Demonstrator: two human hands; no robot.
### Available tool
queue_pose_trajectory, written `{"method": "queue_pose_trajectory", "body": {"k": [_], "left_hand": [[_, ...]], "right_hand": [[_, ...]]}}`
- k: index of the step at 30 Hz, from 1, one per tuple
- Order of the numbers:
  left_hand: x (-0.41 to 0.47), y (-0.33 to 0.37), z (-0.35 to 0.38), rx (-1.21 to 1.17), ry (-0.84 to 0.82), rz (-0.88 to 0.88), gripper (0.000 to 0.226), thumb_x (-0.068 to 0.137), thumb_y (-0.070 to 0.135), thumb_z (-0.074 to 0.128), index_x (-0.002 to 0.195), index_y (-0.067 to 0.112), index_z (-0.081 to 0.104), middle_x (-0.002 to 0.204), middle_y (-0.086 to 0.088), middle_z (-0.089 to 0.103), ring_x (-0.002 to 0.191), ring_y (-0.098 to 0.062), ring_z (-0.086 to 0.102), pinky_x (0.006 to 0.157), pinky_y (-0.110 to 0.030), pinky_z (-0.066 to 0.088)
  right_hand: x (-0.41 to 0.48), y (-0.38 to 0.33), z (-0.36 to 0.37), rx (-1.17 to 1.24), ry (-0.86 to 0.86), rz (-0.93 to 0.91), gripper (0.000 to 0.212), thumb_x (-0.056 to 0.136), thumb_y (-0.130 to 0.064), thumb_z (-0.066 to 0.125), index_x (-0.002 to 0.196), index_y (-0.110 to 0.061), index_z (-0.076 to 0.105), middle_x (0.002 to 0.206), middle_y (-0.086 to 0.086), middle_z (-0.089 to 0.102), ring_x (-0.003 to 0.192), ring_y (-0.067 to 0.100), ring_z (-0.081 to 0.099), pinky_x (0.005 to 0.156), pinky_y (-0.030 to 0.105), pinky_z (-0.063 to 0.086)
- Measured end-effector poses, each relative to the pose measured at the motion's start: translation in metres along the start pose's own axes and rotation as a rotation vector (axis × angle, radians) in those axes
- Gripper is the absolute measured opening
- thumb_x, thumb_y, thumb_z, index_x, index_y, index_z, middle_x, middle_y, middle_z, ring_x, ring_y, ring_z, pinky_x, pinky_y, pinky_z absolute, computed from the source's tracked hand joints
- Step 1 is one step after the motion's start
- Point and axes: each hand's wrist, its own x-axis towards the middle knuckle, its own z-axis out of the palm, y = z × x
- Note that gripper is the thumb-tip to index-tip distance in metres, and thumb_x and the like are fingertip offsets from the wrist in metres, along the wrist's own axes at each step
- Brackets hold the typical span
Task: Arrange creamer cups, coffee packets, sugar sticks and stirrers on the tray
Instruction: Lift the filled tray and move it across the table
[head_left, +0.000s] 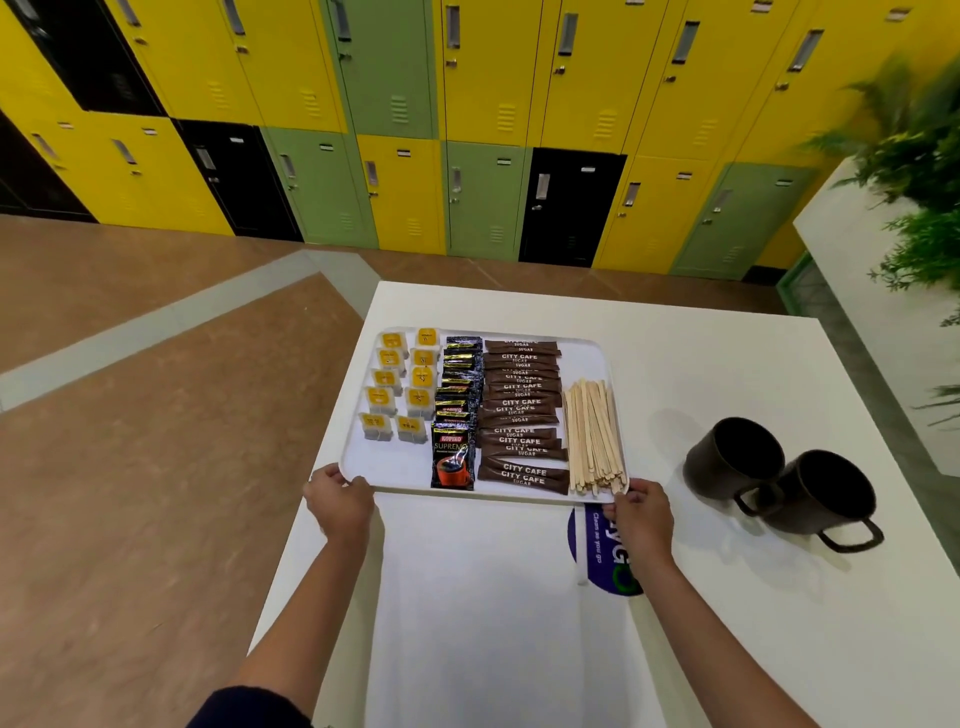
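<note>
White table (727, 364): left hand (337, 501), right hand (641, 512) grip tray (400, 467) near corners.

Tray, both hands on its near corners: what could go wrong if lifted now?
The loose stirrers reach the tray rim beside your right hand; a tilt may spill them. The tray's left side, by your left hand, sits close to the table edge. Two mugs stand to its right, in a swing's way.

Person, two arms on show; left hand (337, 501) and right hand (641, 514) bare; both forearms bare; left arm carries a dark navy sleeve (244, 709), plain, ending near the elbow with a rounded edge; right arm uncovered as far as seen.
</note>
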Motion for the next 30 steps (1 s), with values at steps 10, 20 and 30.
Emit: {"method": "queue_pose_trajectory", "body": {"k": [10, 20, 30], "left_hand": [[0.05, 0.024, 0.029, -0.008, 0.013, 0.068, 0.019, 0.071, -0.013, 0.051, 0.075, 0.006, 0.052, 0.085, -0.022, 0.059, 0.068, -0.035, 0.06, 0.062, -0.04, 0.049], [0.086, 0.037, 0.051, 0.083, 0.008, 0.043, 0.031, 0.074, -0.006, 0.055, 0.104, -0.003, 0.059, 0.111, -0.026, 0.058, 0.089, -0.039, 0.062, 0.074, -0.043, 0.052], [0.081, 0.04, 0.055, 0.073, -0.013, 0.051, 0.03, 0.088, 0.003, 0.055, 0.117, -0.005, 0.052, 0.122, -0.024, 0.049, 0.09, -0.039, 0.062, 0.075, -0.039, 0.052]], "right_hand": [[0.031, -0.04, 0.033, 0.028, 0.03, -0.017, 0.031, 0.091, 0.001, 0.053, 0.121, -0.004, 0.05, 0.114, 0.017, 0.062, 0.092, 0.029, 0.066, 0.071, 0.027, 0.052], [0.055, -0.059, 0.05, 0.081, 0.039, -0.032, 0.029, 0.092, 0.004, 0.049, 0.121, -0.002, 0.05, 0.114, 0.021, 0.06, 0.085, 0.026, 0.062, 0.042, 0.004, 0.042], [0.053, -0.065, 0.049, 0.1, 0.043, -0.054, 0.03, 0.095, -0.003, 0.047, 0.124, -0.003, 0.052, 0.115, 0.018, 0.062, 0.085, 0.022, 0.062, 0.068, 0.021, 0.048]]}}
